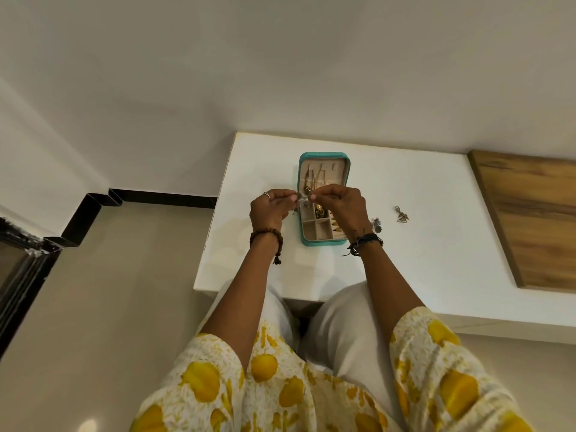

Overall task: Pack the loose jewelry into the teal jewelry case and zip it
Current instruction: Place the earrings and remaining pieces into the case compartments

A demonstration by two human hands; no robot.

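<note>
- Landmark: teal jewelry case (324, 199), lying open on the white table (420, 251), lid half on the far side, tray half toward the person.
- Lid half: a few chains hang on its beige lining.
- Tray half: beige compartments; gold pieces in the upper middle one and along the right side, the near-left compartments look bare.
- Left hand (270, 208) is just left of the case, over its hinge line, fingertips pinching a small metal piece (304, 196).
- Right hand (341, 204) is over the case's right edge, fingertips pinching the other end of the same piece.
- Both hands close together, fingertips nearly meeting above the middle of the case; the piece is held clear of the tray.
- The piece is too small to identify; probably an earring or a clasp.
- Dark jewelry cluster (376, 224) lies on the table just right of the case, beside the right wrist.
- Gold triangular earrings (402, 214) lie further right of the case, well apart from it.
- Wooden panel (530, 219) lies far right of the case.
</note>
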